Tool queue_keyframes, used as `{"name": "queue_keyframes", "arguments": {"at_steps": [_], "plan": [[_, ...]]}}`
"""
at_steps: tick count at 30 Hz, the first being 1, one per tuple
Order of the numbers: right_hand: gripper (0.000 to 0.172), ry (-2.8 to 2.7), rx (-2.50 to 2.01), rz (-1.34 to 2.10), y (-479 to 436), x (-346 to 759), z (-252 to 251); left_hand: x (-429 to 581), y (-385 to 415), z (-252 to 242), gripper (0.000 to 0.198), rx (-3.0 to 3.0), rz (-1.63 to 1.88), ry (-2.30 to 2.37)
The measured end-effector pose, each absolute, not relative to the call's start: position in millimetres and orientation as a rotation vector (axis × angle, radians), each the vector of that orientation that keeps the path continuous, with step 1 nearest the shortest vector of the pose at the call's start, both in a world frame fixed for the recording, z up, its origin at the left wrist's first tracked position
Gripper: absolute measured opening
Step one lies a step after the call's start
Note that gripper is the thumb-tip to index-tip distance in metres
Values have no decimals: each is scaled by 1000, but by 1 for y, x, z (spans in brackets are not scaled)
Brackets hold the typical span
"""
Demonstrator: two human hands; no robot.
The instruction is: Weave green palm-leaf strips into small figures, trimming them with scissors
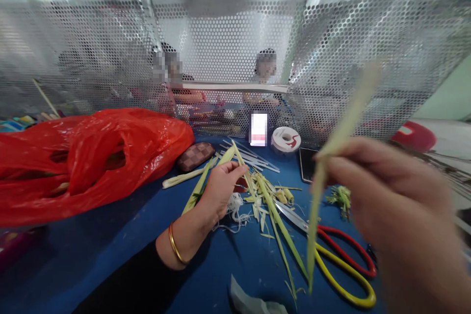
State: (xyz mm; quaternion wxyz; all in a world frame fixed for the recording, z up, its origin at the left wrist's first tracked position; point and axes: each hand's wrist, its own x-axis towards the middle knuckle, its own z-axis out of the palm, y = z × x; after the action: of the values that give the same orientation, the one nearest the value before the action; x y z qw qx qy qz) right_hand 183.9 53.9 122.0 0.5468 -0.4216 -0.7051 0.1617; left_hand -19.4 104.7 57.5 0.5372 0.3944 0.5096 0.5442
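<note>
My right hand (401, 206), blurred and close to the camera, pinches a long pale-green leaf strip (344, 122) between thumb and fingers. The strip stands nearly upright, one end above the hand and one below. Farther off, my left hand (222, 186) has its thumb and fingertips closed on a thin pale leaf strip (239, 154); the fingers are partly hidden. Beneath it lie white threads (237, 211) and a pile of leaf scraps (265, 186). Scissors with a red and a yellow handle (344, 294) lie opened between my hands, blades towards the scraps.
A red plastic bag (147, 132) bulges over the blue table (121, 250) at left, beside a checkered pouch (196, 155). A lit phone screen (258, 128), a white ribbon spool (286, 139) and a dark phone (306, 164) lie before a perforated metal screen (228, 34). People sit behind it.
</note>
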Motion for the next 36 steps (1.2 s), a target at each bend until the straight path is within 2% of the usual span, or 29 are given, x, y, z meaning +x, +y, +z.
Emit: {"name": "queue_keyframes", "arguments": {"at_steps": [2,6,14,16,20,22,28,36], "plan": [[12,-1782,-1051,720,78,167,111,-17,100,61,17,972,1244,1177],[13,-1839,-1188,976,110,146,77,-15,97,64,19,1006,1192,1133],[21,-2081,-1217,1040,112,142,65,-15,100,56,17,1035,1135,1202],[22,-2230,-1260,963,117,147,67,-14,100,57,16,1030,1166,1241],[21,-2428,-1632,337,128,155,62,-14,102,58,14,1016,1204,1310],[22,-2479,-1766,161,130,152,53,-14,102,58,13,1037,1182,1322],[15,-2525,-1828,188,130,138,32,-12,102,54,14,1141,1046,1345],[16,-2352,-1744,309,140,160,58,-13,102,53,16,1164,972,1380]]}}
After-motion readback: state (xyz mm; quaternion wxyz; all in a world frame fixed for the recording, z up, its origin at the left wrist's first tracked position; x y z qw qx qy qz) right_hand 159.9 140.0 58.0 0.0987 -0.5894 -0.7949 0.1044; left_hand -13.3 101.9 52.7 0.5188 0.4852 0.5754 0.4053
